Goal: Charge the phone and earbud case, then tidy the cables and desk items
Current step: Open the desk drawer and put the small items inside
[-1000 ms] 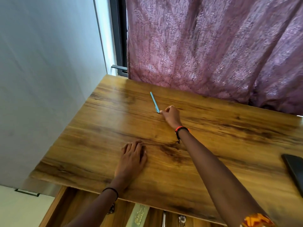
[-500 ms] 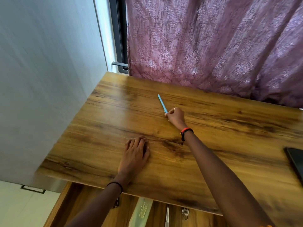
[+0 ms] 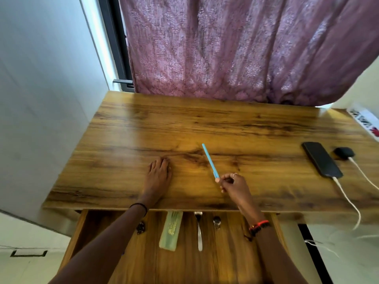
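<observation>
My right hand (image 3: 235, 186) pinches one end of a thin blue pen (image 3: 209, 159) above the front middle of the wooden desk (image 3: 205, 124); the pen points away from me. My left hand (image 3: 158, 177) lies flat, palm down, on the desk to the left of it. At the right a black phone (image 3: 321, 159) lies with a white cable (image 3: 348, 199) plugged into its near end. Beside it sits a dark earbud case (image 3: 344, 153) with a second white cable (image 3: 365, 175) attached.
A white power strip (image 3: 365, 121) lies at the far right corner. Below the desk's front edge an open drawer (image 3: 229, 253) holds a pale green case (image 3: 171, 230), a fork (image 3: 199, 230) and a small metal item (image 3: 216, 221). A purple curtain hangs behind; a wall stands at left.
My right hand has drawn the blue pen back from the far middle of the desk toward the front edge. The view tilted down, showing the drawer, phone and earbud case. My left hand stays flat.
</observation>
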